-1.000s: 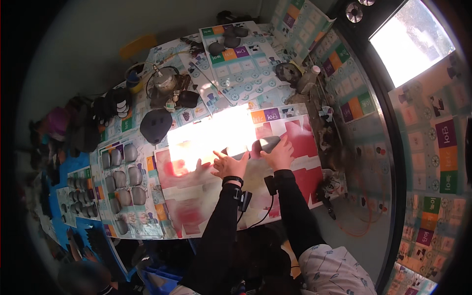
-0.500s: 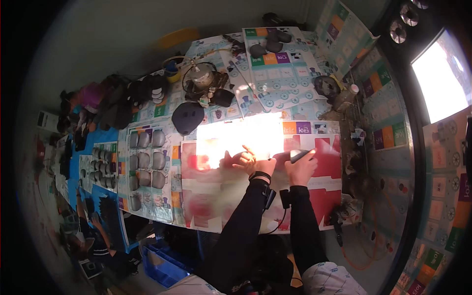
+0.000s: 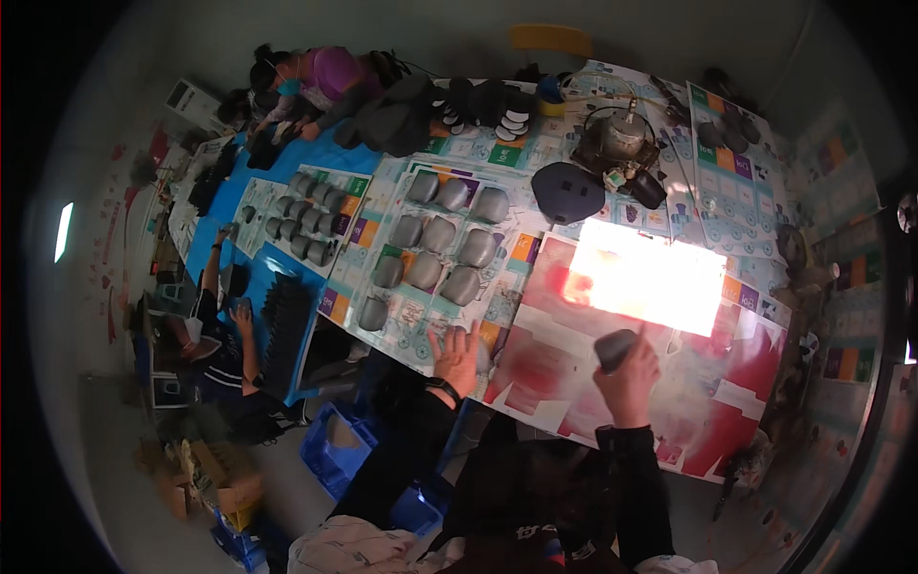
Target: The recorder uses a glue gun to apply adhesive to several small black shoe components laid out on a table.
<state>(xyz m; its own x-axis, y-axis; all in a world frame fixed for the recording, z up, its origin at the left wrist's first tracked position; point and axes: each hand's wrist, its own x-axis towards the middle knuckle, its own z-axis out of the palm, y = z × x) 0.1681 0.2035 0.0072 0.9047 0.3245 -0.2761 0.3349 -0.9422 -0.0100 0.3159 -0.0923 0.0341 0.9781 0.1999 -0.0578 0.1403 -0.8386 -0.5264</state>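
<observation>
My right hand (image 3: 631, 375) is closed around a small dark rounded object (image 3: 614, 348) and holds it over the red-and-white printed sheet (image 3: 574, 383) on the table. My left hand (image 3: 457, 350) lies at the near table edge with its fingers on a grey domed piece (image 3: 475, 349), at the end of the rows of grey domed pieces (image 3: 440, 244). A dark band sits on my left wrist. A very bright patch of light (image 3: 645, 277) washes out the sheet beyond my right hand.
A dark cap-like shape (image 3: 567, 189) and a metal machine with wires (image 3: 622, 143) stand farther back. More grey pieces (image 3: 296, 225) lie on a blue-covered table to the left, where other people (image 3: 316, 81) work. Blue crates (image 3: 335, 454) stand below the table edge.
The view has swung left. My left hand has moved left off the red sheet to the grey pieces at the table edge. My right hand has kept hold of the dark object.
</observation>
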